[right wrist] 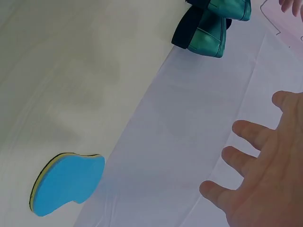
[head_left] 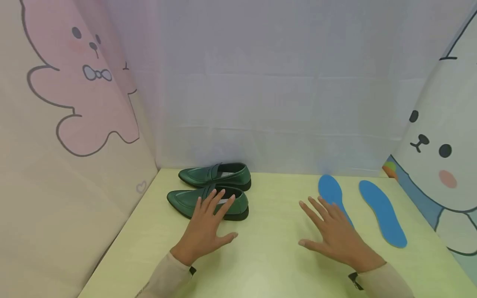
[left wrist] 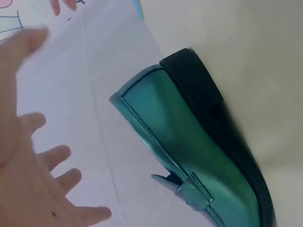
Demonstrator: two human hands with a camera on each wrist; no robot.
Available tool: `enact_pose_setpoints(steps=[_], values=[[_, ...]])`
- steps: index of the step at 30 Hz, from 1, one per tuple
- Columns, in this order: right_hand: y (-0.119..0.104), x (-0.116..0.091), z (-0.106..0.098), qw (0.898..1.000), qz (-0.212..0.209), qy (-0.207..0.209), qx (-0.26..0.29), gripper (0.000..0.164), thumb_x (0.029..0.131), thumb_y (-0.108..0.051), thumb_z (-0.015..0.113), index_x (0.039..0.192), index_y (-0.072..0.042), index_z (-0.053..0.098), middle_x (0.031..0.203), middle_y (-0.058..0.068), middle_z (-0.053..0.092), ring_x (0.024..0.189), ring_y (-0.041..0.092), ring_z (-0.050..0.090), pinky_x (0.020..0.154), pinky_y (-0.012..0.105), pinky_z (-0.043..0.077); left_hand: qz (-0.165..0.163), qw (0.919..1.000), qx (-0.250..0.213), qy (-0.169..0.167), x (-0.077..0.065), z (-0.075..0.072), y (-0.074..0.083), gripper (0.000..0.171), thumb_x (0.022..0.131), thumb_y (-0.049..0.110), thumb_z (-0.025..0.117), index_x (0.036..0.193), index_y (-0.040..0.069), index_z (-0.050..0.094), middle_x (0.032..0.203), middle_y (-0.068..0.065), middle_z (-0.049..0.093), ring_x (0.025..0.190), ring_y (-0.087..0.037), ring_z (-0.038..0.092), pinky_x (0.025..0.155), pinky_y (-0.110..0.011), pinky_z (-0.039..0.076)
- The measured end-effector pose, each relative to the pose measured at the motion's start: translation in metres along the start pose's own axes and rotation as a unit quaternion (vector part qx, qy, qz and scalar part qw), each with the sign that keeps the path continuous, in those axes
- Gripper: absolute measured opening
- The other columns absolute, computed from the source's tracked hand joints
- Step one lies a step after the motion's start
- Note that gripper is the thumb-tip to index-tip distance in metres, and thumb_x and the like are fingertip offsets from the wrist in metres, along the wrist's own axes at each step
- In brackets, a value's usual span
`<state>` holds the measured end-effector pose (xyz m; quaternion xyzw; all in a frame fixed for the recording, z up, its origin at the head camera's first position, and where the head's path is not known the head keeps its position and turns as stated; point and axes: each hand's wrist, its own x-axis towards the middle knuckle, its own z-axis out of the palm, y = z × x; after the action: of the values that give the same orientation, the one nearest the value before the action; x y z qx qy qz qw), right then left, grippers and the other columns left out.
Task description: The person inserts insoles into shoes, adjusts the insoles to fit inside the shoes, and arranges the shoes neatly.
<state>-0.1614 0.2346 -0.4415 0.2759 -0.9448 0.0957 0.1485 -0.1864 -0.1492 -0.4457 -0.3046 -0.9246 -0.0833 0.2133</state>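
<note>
Two green loafers with dark soles lie side by side on the left of the table, toes to the left. The nearer loafer (head_left: pixel 182 199) is partly covered by my left hand (head_left: pixel 203 229), whose fingers are spread and hold nothing. Behind it is the farther loafer (head_left: pixel 195 176). In the left wrist view the green loafer (left wrist: pixel 175 127) shows its side and heel, apart from the fingers. My right hand (head_left: pixel 333 234), fingers also spread and holding nothing, hovers in front of the left blue insole (head_left: pixel 329 188) and hides part of it. The right blue insole (head_left: pixel 381 213) lies beside it.
The pale yellow table (head_left: pixel 275 256) is bounded at the back by a white cloth (head_left: pixel 279 103). A curtain with a pink bear (head_left: pixel 98 107) hangs at the left, and one with a white cartoon animal (head_left: pixel 428 174) at the right.
</note>
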Motion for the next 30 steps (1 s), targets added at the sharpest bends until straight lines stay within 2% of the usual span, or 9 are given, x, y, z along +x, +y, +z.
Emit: enact_pose_setpoints(steps=[4,9,13,18,22,26,30], values=[[-0.003,0.002,0.001,1.0,0.001,-0.005,0.015,0.088,0.082,-0.068,0.052,0.15,-0.026,0.016,0.152,0.005,0.022,0.138,0.032,0.015,0.102,0.063,0.019,-0.002,0.9989,-0.027,0.039,0.0,0.001,-0.005,0.086,0.08,0.055,0.063,0.149,0.025,0.021,0.146,-0.009,0.031,0.133,-0.029,0.025,0.103,-0.055,0.025],[-0.007,0.006,0.002,1.0,-0.006,0.004,0.018,0.085,0.083,-0.068,0.05,0.15,-0.027,0.019,0.146,0.007,0.033,0.133,0.034,0.026,0.102,0.059,0.023,-0.015,0.995,-0.046,0.087,0.001,0.001,-0.011,0.069,0.082,0.041,0.065,0.142,0.02,0.039,0.128,-0.006,0.048,0.117,-0.025,0.042,0.095,-0.047,0.037],[-0.011,0.014,0.002,0.999,-0.025,0.029,0.023,0.078,0.085,-0.065,0.051,0.149,-0.029,0.023,0.14,0.005,0.042,0.127,0.03,0.037,0.099,0.055,0.03,-0.033,0.9928,-0.058,0.099,0.002,-0.001,-0.016,0.057,0.081,0.035,0.068,0.132,0.017,0.05,0.117,-0.004,0.053,0.106,-0.02,0.046,0.089,-0.04,0.043],[-0.015,0.027,-0.002,0.996,-0.056,0.057,0.029,0.069,0.088,-0.058,0.053,0.146,-0.03,0.03,0.131,-0.001,0.049,0.119,0.023,0.045,0.093,0.05,0.039,-0.049,0.9901,-0.084,0.102,0.002,-0.002,-0.024,0.052,0.077,0.031,0.072,0.124,0.015,0.056,0.111,-0.002,0.054,0.099,-0.016,0.046,0.082,-0.033,0.046],[-0.021,0.033,-0.004,0.995,-0.068,0.065,0.025,0.065,0.088,-0.057,0.054,0.143,-0.029,0.035,0.126,-0.002,0.052,0.114,0.02,0.049,0.09,0.049,0.041,-0.054,0.9928,-0.072,0.078,0.003,-0.003,-0.035,0.064,0.074,0.038,0.076,0.128,0.014,0.052,0.118,-0.005,0.052,0.108,-0.023,0.046,0.088,-0.042,0.043],[-0.025,0.034,-0.004,0.996,-0.068,0.061,0.021,0.062,0.087,-0.058,0.054,0.141,-0.029,0.039,0.124,-0.002,0.054,0.111,0.021,0.051,0.089,0.049,0.041,-0.066,0.9968,-0.037,0.024,0.006,-0.005,-0.051,0.089,0.067,0.054,0.077,0.138,0.015,0.041,0.134,-0.008,0.043,0.123,-0.029,0.037,0.097,-0.051,0.034],[-0.027,0.032,-0.003,0.996,-0.066,0.056,0.025,0.061,0.087,-0.057,0.054,0.14,-0.029,0.041,0.124,-0.003,0.054,0.112,0.02,0.05,0.09,0.049,0.041,-0.069,0.9973,-0.013,-0.021,0.012,-0.005,-0.066,0.107,0.062,0.064,0.075,0.145,0.014,0.03,0.143,-0.008,0.033,0.129,-0.029,0.029,0.101,-0.054,0.029]])
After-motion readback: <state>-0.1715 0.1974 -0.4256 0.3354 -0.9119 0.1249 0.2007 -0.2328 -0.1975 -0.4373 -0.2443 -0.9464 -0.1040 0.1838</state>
